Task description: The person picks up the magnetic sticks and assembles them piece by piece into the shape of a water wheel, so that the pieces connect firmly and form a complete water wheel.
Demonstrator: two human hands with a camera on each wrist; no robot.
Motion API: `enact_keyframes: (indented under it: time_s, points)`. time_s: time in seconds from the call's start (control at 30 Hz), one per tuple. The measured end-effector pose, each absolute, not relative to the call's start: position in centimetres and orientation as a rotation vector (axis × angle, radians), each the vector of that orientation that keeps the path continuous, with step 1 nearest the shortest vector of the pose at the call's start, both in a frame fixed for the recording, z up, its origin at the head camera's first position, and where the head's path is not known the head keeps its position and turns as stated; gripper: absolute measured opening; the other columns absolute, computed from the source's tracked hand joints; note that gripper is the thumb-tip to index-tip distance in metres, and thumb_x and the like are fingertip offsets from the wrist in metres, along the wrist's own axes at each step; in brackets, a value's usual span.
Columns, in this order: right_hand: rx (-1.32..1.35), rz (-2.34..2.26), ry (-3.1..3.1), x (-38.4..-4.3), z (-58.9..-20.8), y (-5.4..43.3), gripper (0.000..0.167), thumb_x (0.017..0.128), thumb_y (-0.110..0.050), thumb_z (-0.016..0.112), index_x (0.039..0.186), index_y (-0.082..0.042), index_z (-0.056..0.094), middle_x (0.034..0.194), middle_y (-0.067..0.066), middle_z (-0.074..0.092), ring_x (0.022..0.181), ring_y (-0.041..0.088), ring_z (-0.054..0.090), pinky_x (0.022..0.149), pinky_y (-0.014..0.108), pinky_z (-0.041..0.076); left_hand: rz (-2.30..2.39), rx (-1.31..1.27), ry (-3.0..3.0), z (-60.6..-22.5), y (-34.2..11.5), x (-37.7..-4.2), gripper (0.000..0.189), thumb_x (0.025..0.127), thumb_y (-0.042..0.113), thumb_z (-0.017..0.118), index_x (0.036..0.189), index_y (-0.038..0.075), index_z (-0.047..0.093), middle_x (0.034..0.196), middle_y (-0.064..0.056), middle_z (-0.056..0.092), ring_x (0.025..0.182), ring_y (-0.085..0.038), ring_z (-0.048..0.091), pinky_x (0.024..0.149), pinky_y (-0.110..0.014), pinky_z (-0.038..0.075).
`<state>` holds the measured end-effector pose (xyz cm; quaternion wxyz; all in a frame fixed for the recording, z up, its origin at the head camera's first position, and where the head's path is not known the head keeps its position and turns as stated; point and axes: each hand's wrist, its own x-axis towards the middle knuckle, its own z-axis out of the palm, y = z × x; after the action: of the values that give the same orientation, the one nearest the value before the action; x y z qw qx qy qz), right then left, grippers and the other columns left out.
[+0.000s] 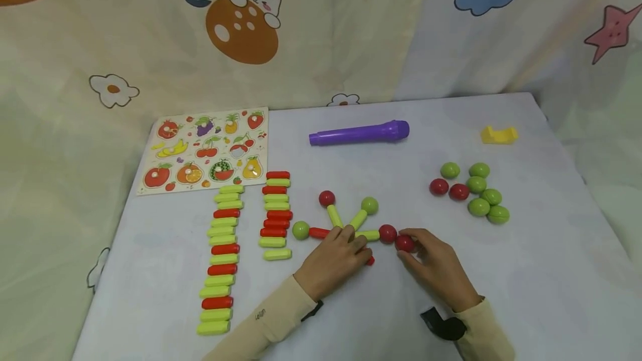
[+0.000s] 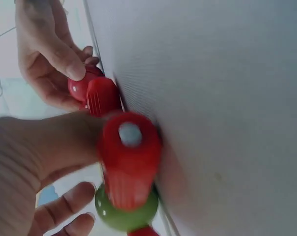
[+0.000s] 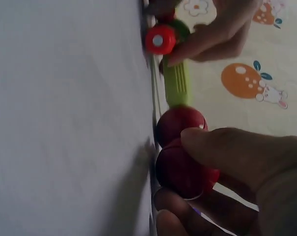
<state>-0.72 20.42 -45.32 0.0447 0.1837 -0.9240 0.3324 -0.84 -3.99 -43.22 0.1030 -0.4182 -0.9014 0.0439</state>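
A figure of magnetic sticks and balls lies mid-table, its red and green sticks fanning out. My left hand holds it around the hub, one digit against a green stick; the hand partly covers the hub. A red stick points toward me there, a green ball behind it. With thumb and fingers, my right hand pinches a red ball. It touches another red ball on the end of the right-hand green stick. A red ball and green balls tip other sticks.
Left of the figure, sticks lie in two columns, a longer and a shorter. Loose green balls and red balls sit at right. Behind are a fruit puzzle board, a purple toy microphone and a yellow piece.
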Motion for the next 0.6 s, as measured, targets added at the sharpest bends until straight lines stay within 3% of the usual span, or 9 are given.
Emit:
enact_keyframes:
  time_s: [0.17,0.6]
  points:
    - [0.604,1.157,-2.787,0.2,-45.5,20.0,0.047,0.071,-0.001,0.082,0.11,-0.014,0.059,0.101,-0.009,0.058,0.077,0.005,0.052,0.066,0.019,0.048,0.131,-1.236,-2.671,-43.0,-4.0,-1.2,0.02,0.082,0.025,0.076,0.101,0.029,0.071,0.101,0.008,0.062,0.09,-0.014,0.046,0.076,-0.024,0.039]
    - [0.712,1.408,-2.789,2.4,-45.9,18.0,0.047,0.072,-0.005,0.082,0.109,-0.021,0.057,0.094,-0.018,0.06,0.079,0.001,0.056,0.068,0.022,0.051,-0.082,-1.238,-2.687,-43.1,-4.4,-1.2,0.021,0.084,0.023,0.075,0.103,0.032,0.072,0.097,0.011,0.064,0.093,-0.012,0.048,0.079,-0.024,0.04]
